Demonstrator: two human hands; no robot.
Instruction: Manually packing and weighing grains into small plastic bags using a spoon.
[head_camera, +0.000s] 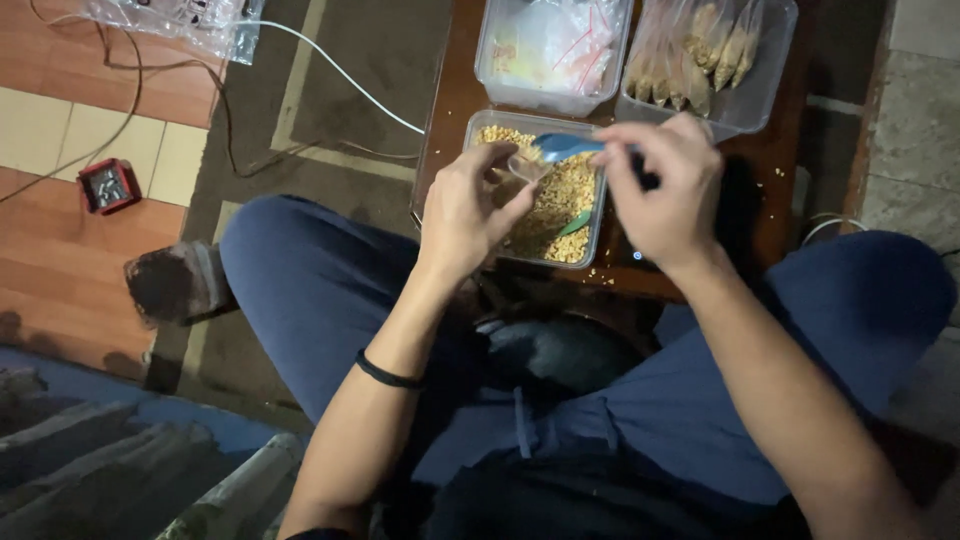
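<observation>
My left hand (470, 205) pinches a small clear plastic bag (524, 166) over a clear tray of yellow grains (558, 205). My right hand (665, 185) grips the handle of a blue spoon (562, 147), whose bowl rests at the mouth of the bag. A second green scoop (574, 224) lies in the grains. The tray stands at the near edge of a low dark wooden table (775, 200), just beyond my knees.
Behind the grain tray stand a clear box of empty small bags (552, 45) and a clear box of filled bags (705, 55). Loose grains dot the table. White cables (340, 85), a red box (108, 186) and a bag lie on the floor at left.
</observation>
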